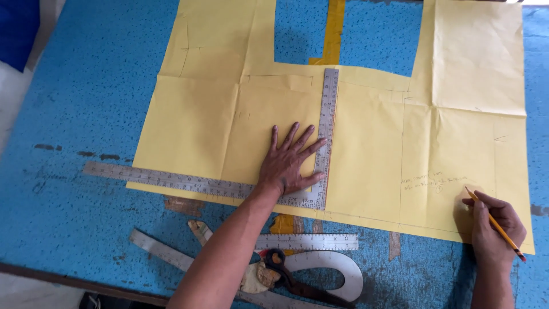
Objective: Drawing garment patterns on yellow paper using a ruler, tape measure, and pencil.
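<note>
Lying across the speckled blue surface [86, 86], a long leg of a steel L-square [171, 180] runs from the left toward the middle, its short leg rising at a right angle up the yellow pattern paper [189, 114]. The left hand [289, 163] rests flat on the paper in the corner of the square, fingers spread wide and gripping nothing, the thumb and fingertips pressing against the upright leg. Doing this well seems to call for firm, even downward pressure, so the square neither slides on the smooth paper nor lifts at its far end while lines are being marked. Nearer the body, below the paper's lower edge, lie a straight ruler [309, 241], a white curved ruler [337, 274] and dark-handled scissors [286, 277], all apart from both hands. The paper itself is a broad, creased sheet with a square notch cut out of its upper middle; faint pencil lines and fold marks cross it, and it lies flat, covering most of the middle and right of the surface. Toward the right, the right hand [492, 229] is closed around a yellow pencil [496, 225], tip touching the paper just beside some small handwritten notes [434, 182]; a light, steady stroke would probably keep marks clean.
</note>
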